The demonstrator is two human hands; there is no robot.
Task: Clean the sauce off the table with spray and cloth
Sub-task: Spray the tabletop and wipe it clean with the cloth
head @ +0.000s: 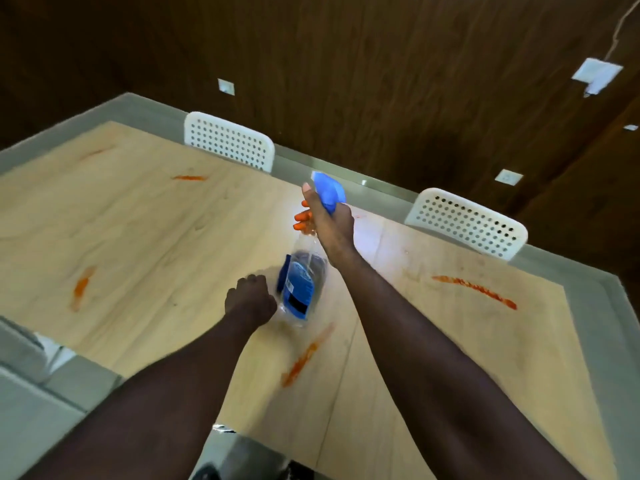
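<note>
The spray bottle (302, 289) hangs in the air over the middle of the counter (145, 216), held by its blue head with the clear body dangling toward the viewer. Its long axis runs from the nozzle, far and high, down to the base, near and low; the nozzle points away, toward the far edge and the two white chairs (230, 140). The right hand (327, 216) is wrapped around the trigger neck, orange-tipped fingers curled on the trigger. The left hand (250, 299) is closed in a loose fist just left of the bottle's base; contact with it cannot be told, and no cloth shows in it.

Sauce streaks lie all round: one (304, 358) directly under and nearer than the bottle, a long one (476, 289) well to the right, others (81, 287) to the left and (189, 177) far left. The nearest streak sits behind the nozzle's aim, so the bottle likely needs tipping downward before spraying.
</note>
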